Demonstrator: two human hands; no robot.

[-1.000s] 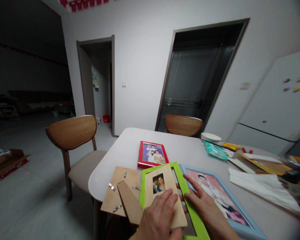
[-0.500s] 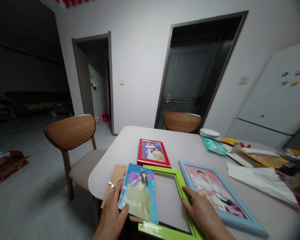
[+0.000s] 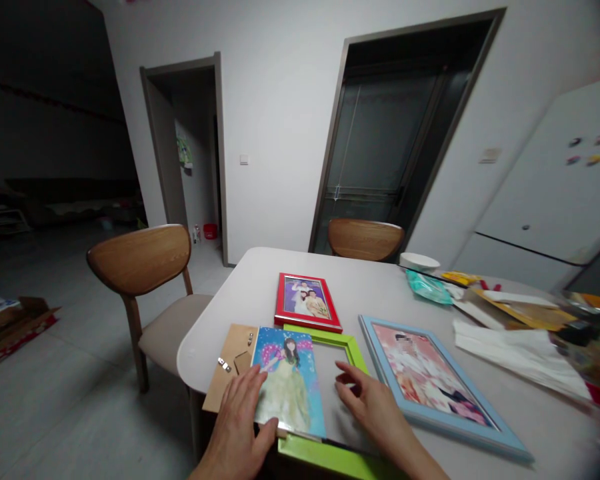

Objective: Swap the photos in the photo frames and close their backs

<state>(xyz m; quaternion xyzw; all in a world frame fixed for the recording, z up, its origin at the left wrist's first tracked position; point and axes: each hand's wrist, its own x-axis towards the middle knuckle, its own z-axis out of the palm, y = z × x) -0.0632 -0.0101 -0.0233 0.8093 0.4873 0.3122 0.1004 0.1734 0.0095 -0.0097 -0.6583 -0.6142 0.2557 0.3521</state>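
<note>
A photo of a person in a pale yellow-green dress [image 3: 290,383] lies across the left part of a lime-green picture frame [image 3: 323,455]. My left hand [image 3: 240,417] rests on its left side, fingers stretched out and thumb near the lower edge. Under that hand, and sticking out to the left, is a brown backing board [image 3: 237,343] with metal clips. Over the frame's opening hovers my right hand [image 3: 370,407], its fingers slightly curled and apart with nothing seen between them. The hand and forearm hide part of the frame's right side.
Beyond the green frame lies a red framed photo [image 3: 336,313]; a light-blue framed photo [image 3: 460,430] is to the right. White paper [image 3: 517,353], a teal packet [image 3: 429,288] and a white bowl [image 3: 420,262] sit farther right. Wooden chairs [image 3: 140,260] stand around the table.
The photo has shifted slightly right over the frame. My left fingers have moved onto its face. My right hand has let go of the frame's right side and moved left over the opening.
</note>
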